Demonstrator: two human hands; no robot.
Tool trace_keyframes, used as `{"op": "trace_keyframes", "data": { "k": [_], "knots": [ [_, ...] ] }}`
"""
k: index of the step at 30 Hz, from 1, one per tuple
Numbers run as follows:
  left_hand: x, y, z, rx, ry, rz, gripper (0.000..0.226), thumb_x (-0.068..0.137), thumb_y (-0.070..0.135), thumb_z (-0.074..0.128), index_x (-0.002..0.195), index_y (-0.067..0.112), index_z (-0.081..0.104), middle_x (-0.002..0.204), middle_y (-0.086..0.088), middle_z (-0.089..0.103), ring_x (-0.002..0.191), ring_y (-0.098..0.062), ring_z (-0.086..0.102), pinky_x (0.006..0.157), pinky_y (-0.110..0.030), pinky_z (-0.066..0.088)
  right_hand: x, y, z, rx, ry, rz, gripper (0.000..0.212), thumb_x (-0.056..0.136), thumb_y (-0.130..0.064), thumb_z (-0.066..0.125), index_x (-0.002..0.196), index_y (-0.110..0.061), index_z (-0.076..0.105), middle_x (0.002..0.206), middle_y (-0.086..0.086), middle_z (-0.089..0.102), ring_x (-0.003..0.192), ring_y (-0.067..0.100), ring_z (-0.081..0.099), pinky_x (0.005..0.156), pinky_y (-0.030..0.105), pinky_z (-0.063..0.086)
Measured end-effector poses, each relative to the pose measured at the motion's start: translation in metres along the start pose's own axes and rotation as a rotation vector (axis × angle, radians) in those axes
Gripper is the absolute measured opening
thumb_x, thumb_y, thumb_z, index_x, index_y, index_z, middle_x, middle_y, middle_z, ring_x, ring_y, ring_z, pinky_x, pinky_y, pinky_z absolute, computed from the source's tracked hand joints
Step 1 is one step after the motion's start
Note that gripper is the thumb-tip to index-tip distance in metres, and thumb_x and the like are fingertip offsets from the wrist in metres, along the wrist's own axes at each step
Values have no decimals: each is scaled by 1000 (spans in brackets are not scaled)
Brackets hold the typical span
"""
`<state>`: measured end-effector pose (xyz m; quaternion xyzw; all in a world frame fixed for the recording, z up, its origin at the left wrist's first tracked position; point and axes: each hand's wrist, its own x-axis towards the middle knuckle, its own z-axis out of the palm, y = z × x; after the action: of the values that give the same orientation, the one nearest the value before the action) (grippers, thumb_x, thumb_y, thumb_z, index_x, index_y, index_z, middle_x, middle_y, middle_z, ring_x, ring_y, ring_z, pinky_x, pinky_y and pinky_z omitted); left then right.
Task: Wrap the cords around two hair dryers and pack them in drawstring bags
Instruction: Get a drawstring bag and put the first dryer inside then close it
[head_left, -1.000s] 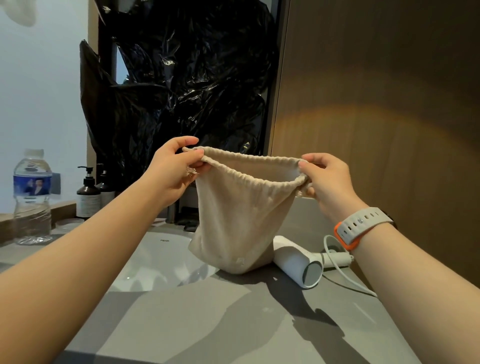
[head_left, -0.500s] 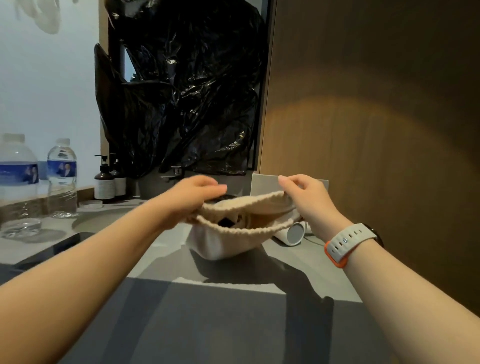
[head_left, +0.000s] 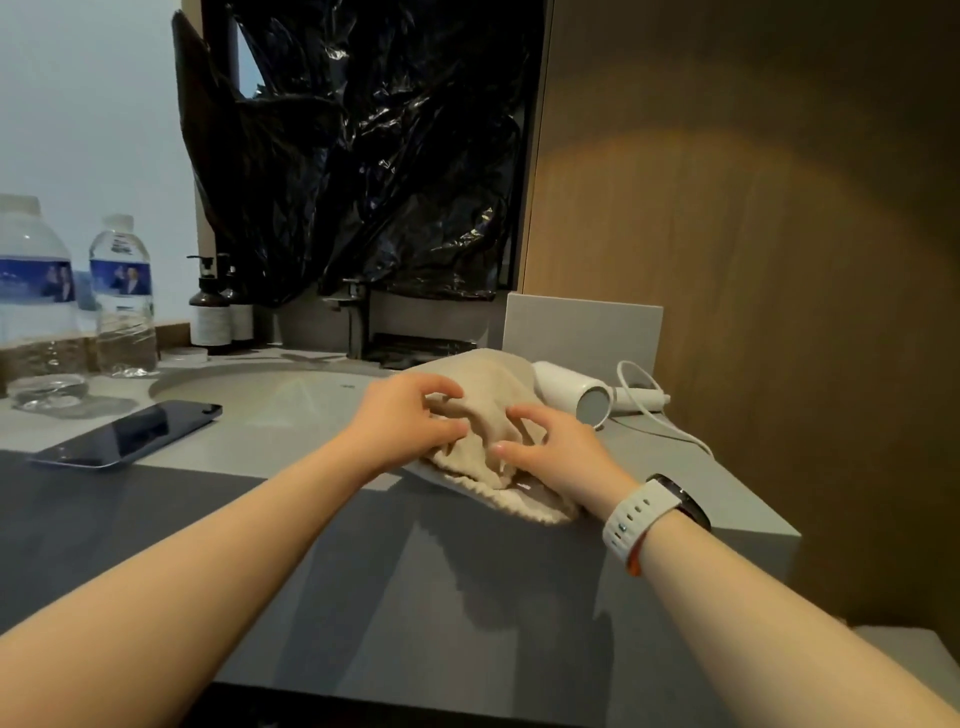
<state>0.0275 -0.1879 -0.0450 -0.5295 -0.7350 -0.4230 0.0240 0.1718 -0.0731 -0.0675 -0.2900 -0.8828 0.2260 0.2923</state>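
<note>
Left hand (head_left: 410, 415), right hand (head_left: 545, 452) — gripping drawstring bag (head_left: 488, 395) | contents hidden

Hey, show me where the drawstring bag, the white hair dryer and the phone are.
drawstring bag (head_left: 492, 378): head view, its upper beige cloth.
white hair dryer (head_left: 565, 383): head view, middle of its barrel.
smartphone (head_left: 130, 435): head view, centre of its dark screen.
</note>
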Motion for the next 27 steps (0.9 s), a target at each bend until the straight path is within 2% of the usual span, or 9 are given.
{"op": "trace_keyframes", "data": {
  "k": [2, 7, 12, 15, 17, 20, 23, 25, 27],
  "knots": [
    [6, -8, 8, 30, 42, -8, 34, 82, 27, 69, 115, 25, 62, 70, 15, 51, 65, -1, 48, 55, -13, 34, 9, 1, 6, -47, 7, 12, 56, 84, -44, 61, 135, -30, 45, 135, -7, 52, 117, 17, 52, 96, 32, 43],
    [15, -33, 33, 4, 24, -25, 50, 89, 25, 61, 135, 32, 45, 88, 1, 52, 66, -5, 44, 68, -19, 32, 29, 10, 15, -206, -10, 15, 53, 89, -40, 54, 139, -33, 37, 135, -3, 53, 119, 23, 52, 90, 33, 42],
    [27, -43, 31, -51, -39, 6, 53, 86, 22, 64, 135, 33, 46, 64, 5, 45, 60, -8, 45, 52, -16, 35, 39, 19, 14, -180, -44, 6, 54, 90, -34, 54, 141, -33, 35, 138, -6, 50, 122, 20, 49, 90, 31, 41],
    [25, -48, 29, -72, -17, 17, 38, 85, 22, 66, 119, 33, 54, 65, 0, 43, 63, -15, 46, 61, -30, 42, 37, 24, 15, -209, -51, -12, 47, 90, -35, 54, 136, -33, 41, 135, -7, 53, 119, 20, 51, 88, 31, 42],
    [23, -51, 28, -74, 60, 27, 19, 84, 24, 67, 97, 32, 56, 58, 5, 41, 57, -12, 41, 48, -18, 35, 35, 27, 16, -206, -19, -22, 37, 89, -37, 54, 126, -32, 50, 123, -3, 61, 108, 19, 55, 77, 29, 42],
    [23, -49, 29, 23, 5, 36, 12, 87, 22, 63, 83, 31, 56, 57, 7, 46, 55, -7, 43, 47, -14, 30, 32, 27, 17, -212, 16, -32, 28, 90, -35, 53, 118, -31, 54, 110, 1, 65, 98, 21, 57, 68, 29, 39],
    [23, -45, 31, 87, -86, 7, 20, 92, 22, 53, 108, 33, 59, 73, 7, 55, 69, -10, 50, 60, -20, 36, 31, 25, 18, -280, 24, -32, 31, 91, -35, 50, 123, -34, 53, 116, -1, 64, 104, 23, 56, 72, 31, 41],
    [26, -44, 32, 169, -146, -15, 36, 95, 22, 46, 129, 32, 52, 105, 1, 63, 97, -20, 55, 78, -25, 40, 31, 24, 17, -317, 20, -15, 35, 92, -37, 49, 127, -36, 51, 121, -3, 62, 109, 22, 55, 76, 31, 41],
    [29, -43, 33, 209, -174, -25, 41, 95, 21, 45, 135, 32, 48, 122, 0, 60, 112, -21, 53, 85, -24, 37, 30, 24, 17, -321, 3, -5, 37, 92, -38, 49, 129, -36, 50, 124, -4, 61, 112, 21, 54, 79, 31, 42]
  ]
}}
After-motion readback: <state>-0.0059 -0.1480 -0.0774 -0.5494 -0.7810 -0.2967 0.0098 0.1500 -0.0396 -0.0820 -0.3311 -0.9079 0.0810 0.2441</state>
